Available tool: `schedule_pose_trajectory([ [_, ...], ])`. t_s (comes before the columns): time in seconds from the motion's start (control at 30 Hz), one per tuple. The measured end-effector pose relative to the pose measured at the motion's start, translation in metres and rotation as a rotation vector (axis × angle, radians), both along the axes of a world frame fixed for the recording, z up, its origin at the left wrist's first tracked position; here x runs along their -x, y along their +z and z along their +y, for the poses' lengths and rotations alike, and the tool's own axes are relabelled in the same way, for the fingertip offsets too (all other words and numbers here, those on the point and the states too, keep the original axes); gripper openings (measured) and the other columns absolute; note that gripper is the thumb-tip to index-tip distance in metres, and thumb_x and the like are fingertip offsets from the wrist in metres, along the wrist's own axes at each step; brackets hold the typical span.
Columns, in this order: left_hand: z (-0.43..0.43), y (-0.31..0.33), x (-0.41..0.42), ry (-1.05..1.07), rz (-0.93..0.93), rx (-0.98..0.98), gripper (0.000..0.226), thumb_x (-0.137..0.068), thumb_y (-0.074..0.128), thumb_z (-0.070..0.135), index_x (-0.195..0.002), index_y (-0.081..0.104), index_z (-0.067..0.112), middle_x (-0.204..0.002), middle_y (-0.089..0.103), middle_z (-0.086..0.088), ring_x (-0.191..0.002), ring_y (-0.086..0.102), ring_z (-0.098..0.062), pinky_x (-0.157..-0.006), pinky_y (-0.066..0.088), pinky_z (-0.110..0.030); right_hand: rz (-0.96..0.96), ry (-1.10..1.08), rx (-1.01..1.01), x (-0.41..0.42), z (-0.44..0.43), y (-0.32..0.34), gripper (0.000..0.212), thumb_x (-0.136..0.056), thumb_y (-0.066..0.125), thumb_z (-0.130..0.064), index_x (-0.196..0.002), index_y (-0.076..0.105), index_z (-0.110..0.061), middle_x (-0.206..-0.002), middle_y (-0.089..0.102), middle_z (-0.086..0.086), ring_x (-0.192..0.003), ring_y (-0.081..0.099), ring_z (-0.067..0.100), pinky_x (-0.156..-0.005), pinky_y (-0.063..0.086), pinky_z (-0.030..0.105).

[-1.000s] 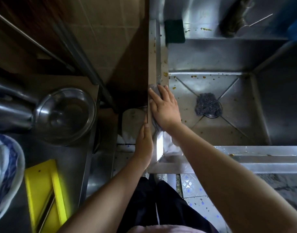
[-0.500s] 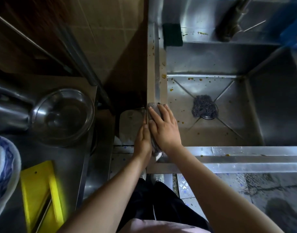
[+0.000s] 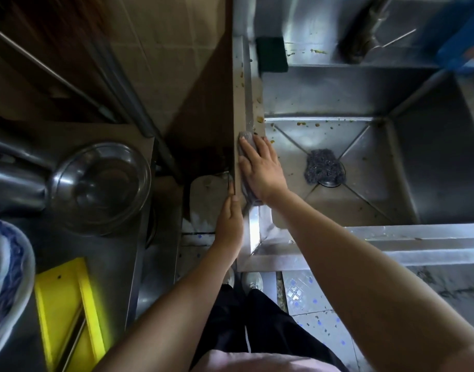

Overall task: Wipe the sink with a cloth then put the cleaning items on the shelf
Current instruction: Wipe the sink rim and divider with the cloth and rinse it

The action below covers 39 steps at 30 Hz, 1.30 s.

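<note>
Steel basin: the square stainless steel sink (image 3: 337,84), spotted with food bits, fills the right of the head view.
Cloth: a grey rough cloth (image 3: 245,136) lies on the sink's left rim, pressed flat under the right hand (image 3: 262,170), fingers spread, likely for scrubbing pressure.
Left hand (image 3: 230,224): flat and holding nothing, bracing the rim's outer face.
Drain: a grey wire scourer (image 3: 323,166) sits there.
Far ledge: a dark green rectangular sponge (image 3: 272,55).

The sink (image 3: 337,98) is the landmark. On its left rim a cloth (image 3: 245,138) lies under the right hand (image 3: 262,170); the left hand (image 3: 230,224) rests against that rim's outer side. A scourer (image 3: 323,166) sits in the basin over the drain, a sponge (image 3: 272,53) on the far left corner ledge, a bowl (image 3: 101,183) well left
</note>
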<state>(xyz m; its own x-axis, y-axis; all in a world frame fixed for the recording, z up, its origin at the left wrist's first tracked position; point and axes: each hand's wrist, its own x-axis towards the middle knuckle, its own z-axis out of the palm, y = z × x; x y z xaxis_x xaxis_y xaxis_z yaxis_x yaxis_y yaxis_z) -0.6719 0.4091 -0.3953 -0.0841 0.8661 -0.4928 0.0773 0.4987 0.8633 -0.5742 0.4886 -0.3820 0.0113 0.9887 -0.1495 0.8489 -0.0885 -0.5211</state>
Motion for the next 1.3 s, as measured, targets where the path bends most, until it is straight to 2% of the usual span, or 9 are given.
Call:
schedule_pose_trajectory([
  [0.17, 0.004, 0.005, 0.009, -0.103, -0.028, -0.050, 0.040, -0.100, 0.030, 0.018, -0.139, 0.036, 0.010, -0.140, 0.042, -0.010, -0.117, 0.037, -0.007, -0.077, 0.026, 0.009, 0.035, -0.054, -0.021, 0.007, -0.029, 0.006, 0.051, -0.098, 0.031, -0.045, -0.146, 0.025, -0.030, -0.157, 0.017, 0.004, -0.145, 0.000, 0.022, -0.114, 0.001, 0.032],
  [0.27, 0.006, 0.009, 0.012, -0.168, -0.045, -0.055, 0.042, -0.101, 0.029, 0.020, -0.142, 0.032, 0.014, -0.144, 0.038, -0.005, -0.130, 0.036, -0.015, -0.097, 0.028, -0.008, 0.066, -0.103, -0.058, 0.011, -0.047, 0.011, 0.047, -0.097, 0.041, -0.037, -0.143, 0.036, -0.027, -0.153, 0.027, 0.005, -0.144, 0.008, 0.024, -0.115, 0.008, 0.029],
  [0.3, 0.009, 0.010, 0.012, -0.168, -0.051, -0.029, 0.041, -0.101, 0.029, 0.022, -0.141, 0.034, 0.016, -0.142, 0.041, -0.003, -0.130, 0.039, -0.018, -0.097, 0.031, -0.013, 0.074, -0.119, -0.067, 0.012, -0.052, 0.012, 0.045, -0.097, 0.043, -0.034, -0.141, 0.039, -0.026, -0.152, 0.030, 0.005, -0.144, 0.011, 0.024, -0.114, 0.010, 0.029],
  [0.4, 0.016, 0.012, 0.013, -0.176, 0.024, 0.057, 0.039, -0.100, 0.031, 0.032, -0.137, 0.040, 0.024, -0.132, 0.049, -0.001, -0.120, 0.047, -0.020, -0.078, 0.033, -0.012, 0.075, -0.144, -0.092, 0.014, -0.063, 0.015, 0.041, -0.097, 0.046, -0.027, -0.138, 0.045, -0.024, -0.150, 0.035, 0.006, -0.142, 0.018, 0.025, -0.114, 0.011, 0.025],
  [0.5, 0.018, 0.010, 0.020, -0.203, 0.045, 0.074, 0.040, -0.097, 0.039, 0.034, -0.137, 0.042, 0.027, -0.135, 0.051, -0.004, -0.112, 0.049, -0.016, -0.080, 0.030, -0.016, 0.063, -0.145, -0.107, 0.012, -0.072, 0.018, 0.040, -0.096, 0.048, -0.026, -0.136, 0.048, -0.023, -0.148, 0.039, 0.005, -0.141, 0.023, 0.025, -0.113, 0.013, 0.024],
  [0.67, 0.028, 0.011, 0.026, -0.232, 0.063, 0.049, 0.043, -0.096, 0.043, 0.031, -0.139, 0.038, 0.027, -0.135, 0.050, -0.008, -0.118, 0.050, -0.025, -0.096, 0.039, -0.031, 0.114, -0.166, -0.130, 0.009, -0.075, 0.023, 0.037, -0.093, 0.055, -0.022, -0.130, 0.055, -0.018, -0.142, 0.047, 0.005, -0.136, 0.031, 0.026, -0.111, 0.018, 0.024],
  [0.83, 0.049, 0.015, 0.022, -0.132, 0.109, 0.033, 0.042, -0.099, 0.036, 0.031, -0.141, 0.033, 0.029, -0.144, 0.040, -0.005, -0.125, 0.043, -0.025, -0.088, 0.031, -0.025, 0.198, -0.189, -0.135, -0.002, -0.061, 0.030, 0.037, -0.091, 0.058, -0.018, -0.128, 0.057, -0.014, -0.136, 0.053, 0.005, -0.131, 0.037, 0.024, -0.107, 0.020, 0.019],
  [1.17, 0.116, 0.021, -0.010, 0.019, 0.027, 0.045, 0.039, -0.098, 0.035, 0.034, -0.137, 0.039, 0.031, -0.137, 0.047, -0.005, -0.119, 0.049, -0.023, -0.089, 0.037, -0.029, 0.352, -0.189, -0.148, -0.018, 0.005, 0.031, 0.038, -0.095, 0.051, -0.020, -0.133, 0.051, -0.016, -0.144, 0.044, 0.002, -0.139, 0.027, 0.018, -0.112, 0.013, 0.020],
  [1.3, 0.142, 0.015, -0.019, 0.005, 0.151, 0.037, 0.040, -0.099, 0.031, 0.036, -0.138, 0.038, 0.032, -0.140, 0.045, -0.005, -0.123, 0.046, -0.025, -0.104, 0.036, -0.037, 0.231, -0.056, -0.126, -0.022, 0.026, 0.017, 0.041, -0.098, 0.045, -0.025, -0.138, 0.044, -0.016, -0.150, 0.034, 0.004, -0.145, 0.015, 0.021, -0.111, -0.002, 0.017],
])
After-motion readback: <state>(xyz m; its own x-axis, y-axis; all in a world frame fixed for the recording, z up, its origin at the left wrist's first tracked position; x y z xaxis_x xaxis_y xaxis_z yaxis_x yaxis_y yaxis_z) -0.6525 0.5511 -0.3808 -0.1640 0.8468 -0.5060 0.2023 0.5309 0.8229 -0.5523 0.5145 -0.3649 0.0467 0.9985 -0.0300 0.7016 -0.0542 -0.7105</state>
